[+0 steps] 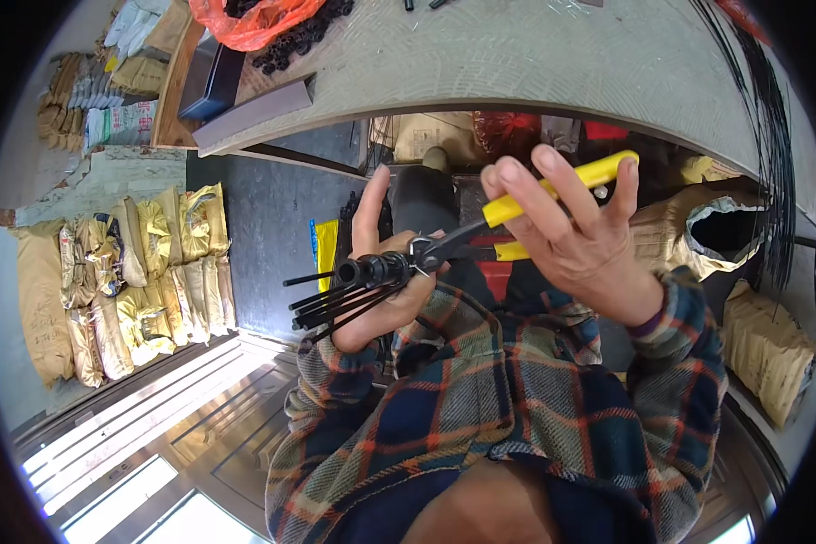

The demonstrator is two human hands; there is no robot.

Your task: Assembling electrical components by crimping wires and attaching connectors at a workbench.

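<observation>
My left hand (368, 328) is closed around a bunch of thin black rods (322, 313), with its thumb pointing up and away. Short black ring-shaped pieces (372, 270) sit in a row at the top of the bunch. In my right hand (571, 236) are yellow-handled pliers (461, 238), the handles spread apart and one of them along my raised fingers. The dark metal head of the pliers is at the right end of the ring row, right beside my left hand. Whether the jaws grip a rod is too small to tell.
Ahead is a grey-topped table (480, 68) with a curved-looking near edge. An orange-red plastic bag (254, 23) and loose black rings (290, 50) lie on it. Long black strands (769, 154) hang at the right, near an open sack (698, 222). Packed sacks (145, 272) stand left.
</observation>
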